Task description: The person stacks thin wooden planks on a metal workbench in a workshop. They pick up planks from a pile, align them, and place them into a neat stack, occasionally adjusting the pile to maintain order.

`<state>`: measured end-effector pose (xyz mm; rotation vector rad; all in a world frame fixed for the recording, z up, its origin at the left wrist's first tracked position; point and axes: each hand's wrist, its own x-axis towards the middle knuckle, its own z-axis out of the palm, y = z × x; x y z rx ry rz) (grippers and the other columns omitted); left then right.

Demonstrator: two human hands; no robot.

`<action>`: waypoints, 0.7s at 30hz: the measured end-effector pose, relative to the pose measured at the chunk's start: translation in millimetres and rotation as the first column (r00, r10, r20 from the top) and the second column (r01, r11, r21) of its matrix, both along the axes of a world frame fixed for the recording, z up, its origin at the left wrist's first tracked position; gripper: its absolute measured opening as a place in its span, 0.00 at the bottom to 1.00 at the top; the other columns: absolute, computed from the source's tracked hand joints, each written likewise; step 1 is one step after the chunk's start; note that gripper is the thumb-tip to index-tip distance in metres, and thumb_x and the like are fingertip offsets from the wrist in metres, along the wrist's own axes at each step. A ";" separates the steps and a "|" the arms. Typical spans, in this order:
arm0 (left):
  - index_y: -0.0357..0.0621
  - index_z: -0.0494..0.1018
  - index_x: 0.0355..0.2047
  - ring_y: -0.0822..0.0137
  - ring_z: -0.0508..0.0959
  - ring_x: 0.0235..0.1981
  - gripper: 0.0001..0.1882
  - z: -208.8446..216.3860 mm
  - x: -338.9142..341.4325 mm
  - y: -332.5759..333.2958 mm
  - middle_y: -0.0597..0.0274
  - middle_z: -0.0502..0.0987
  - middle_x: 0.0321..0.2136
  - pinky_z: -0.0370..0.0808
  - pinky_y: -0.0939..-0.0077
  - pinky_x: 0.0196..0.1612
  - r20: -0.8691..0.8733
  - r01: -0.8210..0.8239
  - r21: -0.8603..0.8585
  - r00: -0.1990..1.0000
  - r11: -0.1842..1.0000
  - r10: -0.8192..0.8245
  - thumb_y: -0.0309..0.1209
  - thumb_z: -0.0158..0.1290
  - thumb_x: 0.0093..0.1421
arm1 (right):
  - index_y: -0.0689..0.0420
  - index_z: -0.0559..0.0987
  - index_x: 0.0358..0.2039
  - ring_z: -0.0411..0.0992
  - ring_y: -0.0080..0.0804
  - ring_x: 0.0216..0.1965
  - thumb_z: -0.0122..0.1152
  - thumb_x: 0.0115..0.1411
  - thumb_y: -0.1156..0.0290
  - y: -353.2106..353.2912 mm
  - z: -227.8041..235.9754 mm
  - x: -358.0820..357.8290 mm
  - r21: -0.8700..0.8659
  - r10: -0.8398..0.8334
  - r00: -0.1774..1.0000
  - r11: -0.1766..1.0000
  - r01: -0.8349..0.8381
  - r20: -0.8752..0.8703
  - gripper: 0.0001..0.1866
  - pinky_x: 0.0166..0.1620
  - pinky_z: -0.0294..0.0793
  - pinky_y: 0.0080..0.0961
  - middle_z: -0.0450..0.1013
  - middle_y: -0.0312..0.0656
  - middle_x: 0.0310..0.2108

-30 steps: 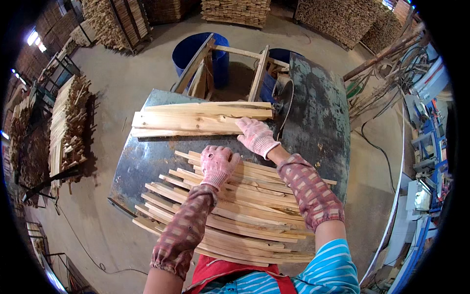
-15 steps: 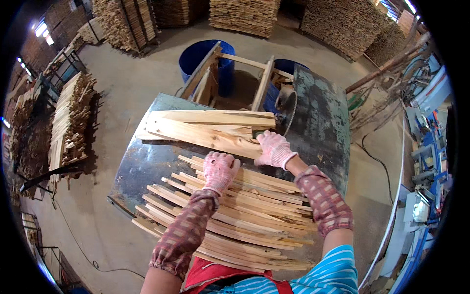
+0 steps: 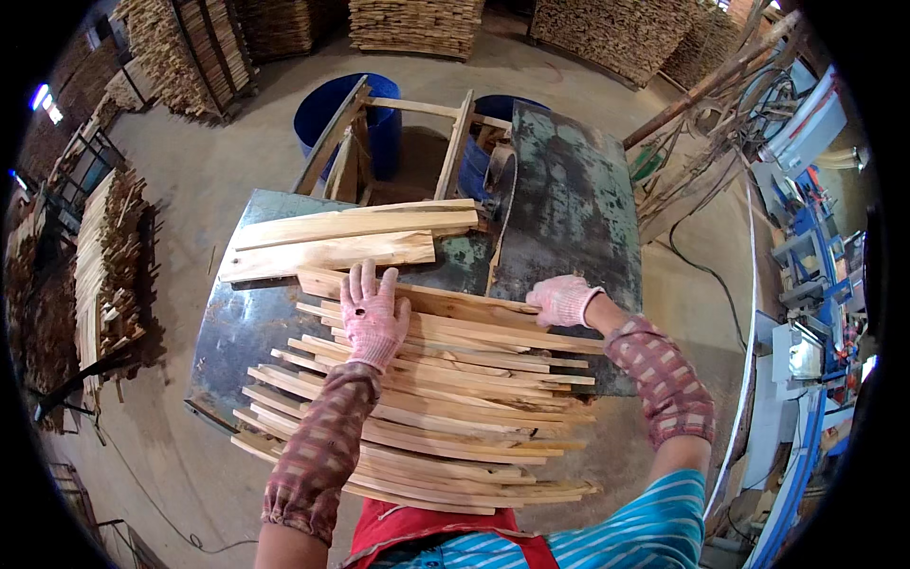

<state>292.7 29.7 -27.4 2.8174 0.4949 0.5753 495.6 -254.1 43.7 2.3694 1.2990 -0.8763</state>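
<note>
In the head view, a worktable is seen from above, with two hands in pinkish knitted gloves reaching in from the lower edge, well apart from each other. Brown checked sleeve covers (image 3: pixel 320 450) are worn on the forearms. The right hand (image 3: pixel 564 302) is closed on the right end of a long, pale wooden board (image 3: pixel 460 302), which lies crosswise in front of the body, along the far side of a spread of narrow, pale wooden strips (image 3: pixel 455 414). The left hand (image 3: pixel 373 316) is laid open, fingers spread, over the left part of that board; how firmly it is pressed cannot be told.

Beyond the held board, wider light-coloured planks (image 3: pixel 355 225) are laid side by side on the worn, dark green-grey metal tabletop (image 3: pixel 578 218). To their right, a thin, round metal saw blade (image 3: pixel 507 192) is set upright in the tabletop. Past the far edge, a rough wooden frame (image 3: pixel 455 147) is seen between blue round barrels (image 3: pixel 384 142). Sawn timber is stacked on the floor at left (image 3: pixel 95 284) and at the back (image 3: pixel 414 28). A red apron (image 3: pixel 431 522) and a blue-and-white striped sleeve (image 3: pixel 621 517) are seen at the bottom.
</note>
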 end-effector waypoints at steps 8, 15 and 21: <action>0.47 0.79 0.29 0.53 0.77 0.44 0.07 -7.7 1.6 10.6 0.58 0.80 0.30 0.60 0.45 0.67 0.220 0.143 -0.099 0.968 0.985 -0.119 0.35 0.59 0.57 | 0.52 0.83 0.48 0.80 0.47 0.47 0.55 0.60 0.61 78.7 19.0 12.5 0.167 0.072 0.997 0.984 -0.068 -0.018 0.18 0.50 0.80 0.48 0.81 0.48 0.46; 0.48 0.80 0.27 0.55 0.79 0.42 0.09 -3.2 2.0 6.7 0.58 0.81 0.28 0.63 0.48 0.65 0.187 0.137 -0.110 0.976 0.985 -0.115 0.38 0.60 0.57 | 0.56 0.66 0.66 0.66 0.48 0.65 0.56 0.58 0.70 220.2 -44.3 55.8 0.357 -0.098 0.943 0.934 -0.024 0.318 0.34 0.65 0.65 0.43 0.66 0.53 0.65; 0.49 0.81 0.29 0.57 0.79 0.44 0.12 4.7 3.0 7.4 0.59 0.82 0.32 0.58 0.52 0.67 -0.014 0.127 -0.164 0.991 0.978 -0.131 0.43 0.57 0.61 | 0.58 0.70 0.60 0.73 0.47 0.58 0.65 0.52 0.61 241.3 -38.7 73.0 0.151 -0.042 0.925 0.988 -0.017 0.377 0.34 0.61 0.70 0.40 0.75 0.51 0.55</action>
